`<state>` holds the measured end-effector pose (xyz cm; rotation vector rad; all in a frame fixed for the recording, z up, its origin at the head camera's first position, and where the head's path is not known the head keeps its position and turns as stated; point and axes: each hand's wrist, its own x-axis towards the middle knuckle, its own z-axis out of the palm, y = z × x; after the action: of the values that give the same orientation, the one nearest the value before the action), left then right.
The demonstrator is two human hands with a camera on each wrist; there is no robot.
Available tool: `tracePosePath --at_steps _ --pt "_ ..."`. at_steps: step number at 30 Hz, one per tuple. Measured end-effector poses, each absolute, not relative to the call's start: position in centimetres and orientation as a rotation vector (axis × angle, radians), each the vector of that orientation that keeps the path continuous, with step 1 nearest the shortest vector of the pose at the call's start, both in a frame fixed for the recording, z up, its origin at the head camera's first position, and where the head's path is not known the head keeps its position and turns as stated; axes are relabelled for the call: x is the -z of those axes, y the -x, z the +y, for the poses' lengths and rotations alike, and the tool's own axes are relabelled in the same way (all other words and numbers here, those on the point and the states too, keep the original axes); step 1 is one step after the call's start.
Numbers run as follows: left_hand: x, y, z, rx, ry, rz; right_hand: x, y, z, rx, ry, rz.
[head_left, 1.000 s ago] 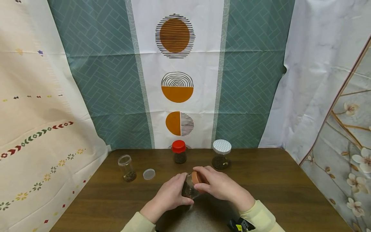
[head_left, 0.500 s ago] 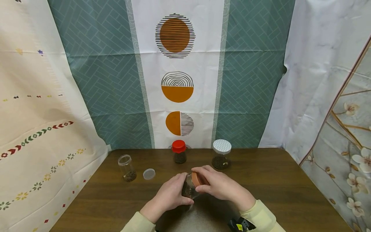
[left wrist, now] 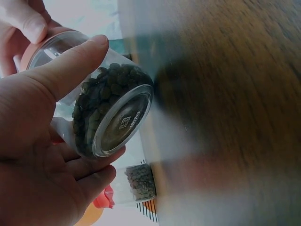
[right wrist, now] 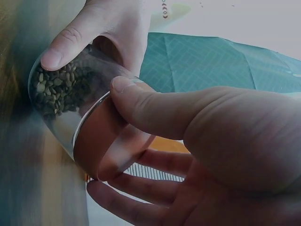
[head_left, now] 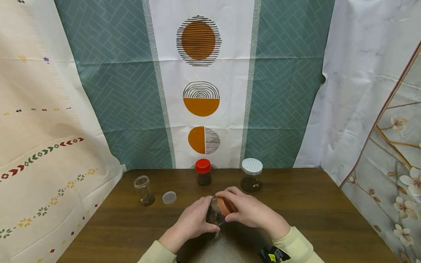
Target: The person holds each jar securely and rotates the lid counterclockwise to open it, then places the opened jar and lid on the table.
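A clear jar (head_left: 213,215) with an orange-brown lid (head_left: 223,206) is held tilted over the front middle of the table, its lid toward the right. My left hand (head_left: 193,220) grips the glass body from the left, thumb on the near side and fingers on the far side. Around the lid's edge, my right hand (head_left: 250,209) curls its thumb and fingers. Dark seed-like pieces (right wrist: 59,89) fill the lower part of the jar in the right wrist view. The left wrist view shows the round base (left wrist: 124,122) with raised marks, just above the wood.
On the left stands an uncovered clear jar (head_left: 143,186) with some dark contents, a clear lid (head_left: 169,197) lying beside it. Behind the hands are a red-lidded jar (head_left: 203,171) and a wider jar (head_left: 251,177) with a patterned white lid. Curtains (head_left: 283,91) hang beyond the table (head_left: 312,212).
My right hand's fingers and thumb have turned slightly to the left and around the lid's edge. The left hand and the jar's body stay where they were.
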<state>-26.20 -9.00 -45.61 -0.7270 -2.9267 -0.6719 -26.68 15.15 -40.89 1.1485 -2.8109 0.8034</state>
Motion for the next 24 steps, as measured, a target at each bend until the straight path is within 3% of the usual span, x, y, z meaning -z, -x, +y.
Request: tracePosePath --at_steps 12,24 --pt "45.76 26.17 -8.93 0.652 0.73 -2.922 40.79 26.64 15.18 -0.84 -1.098 -2.841" --pt "45.67 26.23 -8.82 0.63 0.725 -2.922 40.92 26.66 14.69 -0.893 -0.798 -2.916"
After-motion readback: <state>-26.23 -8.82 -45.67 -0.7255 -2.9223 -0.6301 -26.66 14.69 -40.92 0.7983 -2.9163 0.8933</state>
